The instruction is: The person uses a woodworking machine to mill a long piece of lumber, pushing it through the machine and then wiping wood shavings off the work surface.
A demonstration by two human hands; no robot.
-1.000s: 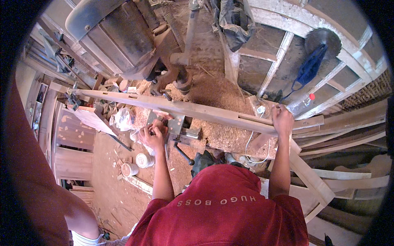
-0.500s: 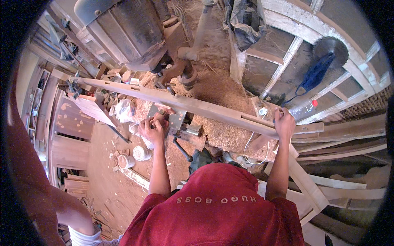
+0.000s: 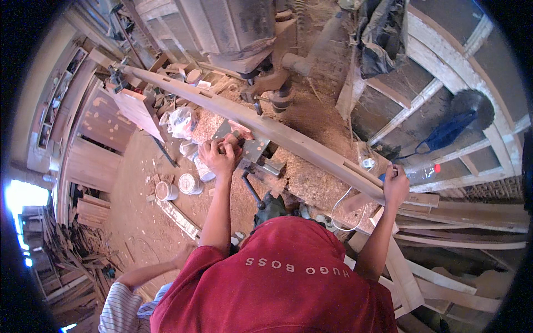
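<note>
A long pale wooden beam [image 3: 305,143] with cut slots lies diagonally across the machine bench, passing below a tool head [image 3: 272,91]. My left hand [image 3: 219,155] has its fingers curled on a small part beside the metal plate [image 3: 256,150] under the beam; what exactly they hold is unclear. My right hand [image 3: 395,186] grips the beam near its right end. A black crank handle [image 3: 252,191] hangs below the plate, between my forearms. Wood shavings [image 3: 311,166] cover the bench around the beam. My red shirt fills the bottom of the view.
A co-worker's striped sleeve [image 3: 119,302] and bare arm are at lower left. White buckets [image 3: 191,184], a plastic bag [image 3: 180,121] and scrap wood lie leftward. At right are a saw blade [image 3: 472,102], a plastic bottle [image 3: 422,176] and curved boards [image 3: 461,222].
The view has turned, so the beam slants more steeply and the scene sits further right. The co-worker's arm has shifted at lower left. Both my hands keep their grips.
</note>
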